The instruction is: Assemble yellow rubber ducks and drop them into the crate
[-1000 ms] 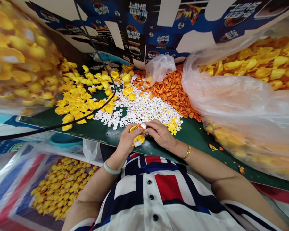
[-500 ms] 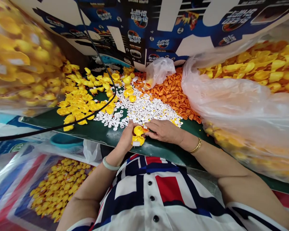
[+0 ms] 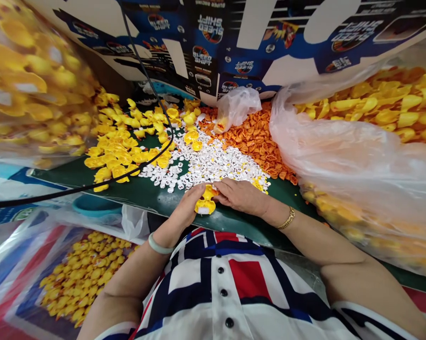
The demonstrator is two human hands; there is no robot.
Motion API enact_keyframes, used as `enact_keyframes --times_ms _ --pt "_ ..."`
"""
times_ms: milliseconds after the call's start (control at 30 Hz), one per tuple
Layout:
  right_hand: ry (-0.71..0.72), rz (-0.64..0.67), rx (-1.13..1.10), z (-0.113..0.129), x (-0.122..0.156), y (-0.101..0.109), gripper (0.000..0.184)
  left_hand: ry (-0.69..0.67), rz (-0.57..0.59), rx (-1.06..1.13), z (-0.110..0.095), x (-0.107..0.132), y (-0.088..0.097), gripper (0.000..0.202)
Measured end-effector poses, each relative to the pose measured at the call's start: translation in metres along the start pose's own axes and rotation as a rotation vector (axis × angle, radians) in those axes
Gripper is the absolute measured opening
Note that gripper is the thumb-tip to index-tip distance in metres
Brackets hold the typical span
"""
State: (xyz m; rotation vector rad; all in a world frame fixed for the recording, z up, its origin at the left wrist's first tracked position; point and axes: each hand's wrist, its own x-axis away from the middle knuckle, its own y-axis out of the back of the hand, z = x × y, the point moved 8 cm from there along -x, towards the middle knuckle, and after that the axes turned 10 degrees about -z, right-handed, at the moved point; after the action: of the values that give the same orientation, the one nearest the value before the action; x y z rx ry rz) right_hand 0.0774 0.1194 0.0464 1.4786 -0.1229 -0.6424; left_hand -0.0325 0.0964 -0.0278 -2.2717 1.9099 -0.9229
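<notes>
My left hand [image 3: 189, 204] is closed around the edge of a hollow yellow toy duck shell [image 3: 206, 205], which has a white patch on its lower part. The shell's open inside faces me, just above the table's front edge. From the other side, my right hand [image 3: 239, 196] pinches a small orange beak piece [image 3: 215, 190] against the shell's upper part. The fingers cover most of the beak. Beyond both hands lies a heap of small white eye pieces [image 3: 220, 163], with a pile of orange beaks [image 3: 259, 137] behind it to the right.
Yellow duck shells [image 3: 114, 151] lie at the left, crossed by a black cable [image 3: 147, 163]. Big clear bags of yellow parts stand left [image 3: 29, 94] and right [image 3: 369, 160]. Printed cardboard [image 3: 230, 56] forms the back. Below left, a lined container [image 3: 25, 288] holds yellow ducks.
The orange beak has moved in against the upper part of the shell. My left fingers have shifted slightly up and right, closer to the right hand.
</notes>
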Motion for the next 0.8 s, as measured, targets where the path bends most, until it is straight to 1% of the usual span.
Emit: enact_keyframes --times_ms 67,133,233,300,467,567,700,733,800 --pt "0.011 -0.016 -0.019 0.0 0.0 0.001 0.035 -0.014 -0.002 0.008 -0.002 0.006 0.001 0.049" --pt "0.022 -0.013 -0.027 0.001 -0.001 0.003 0.031 -0.008 -0.038 0.004 -0.002 0.008 0.004 0.049" --pt "0.032 -0.008 -0.014 0.003 -0.003 0.008 0.029 -0.009 -0.089 0.003 -0.002 0.007 0.008 0.047" --pt "0.042 0.005 0.001 0.006 -0.003 0.01 0.028 -0.018 -0.088 -0.004 -0.001 0.004 0.009 0.045" --pt "0.017 0.08 0.0 0.008 0.0 0.0 0.031 -0.023 -0.062 -0.067 0.004 0.005 0.006 0.042" --pt "-0.003 0.093 -0.029 0.01 0.003 -0.006 0.032 0.028 -0.065 -0.049 0.004 0.007 0.001 0.04" --pt "-0.089 0.023 -0.072 0.013 0.014 -0.009 0.037 0.076 -0.059 0.001 0.002 0.013 -0.003 0.039" --pt "-0.1 -0.012 -0.094 0.016 0.019 -0.009 0.039 0.087 -0.03 0.01 0.004 0.017 -0.004 0.041" --pt "-0.093 -0.087 -0.166 0.029 0.031 -0.009 0.044 0.14 0.074 0.02 0.013 0.026 -0.007 0.045"
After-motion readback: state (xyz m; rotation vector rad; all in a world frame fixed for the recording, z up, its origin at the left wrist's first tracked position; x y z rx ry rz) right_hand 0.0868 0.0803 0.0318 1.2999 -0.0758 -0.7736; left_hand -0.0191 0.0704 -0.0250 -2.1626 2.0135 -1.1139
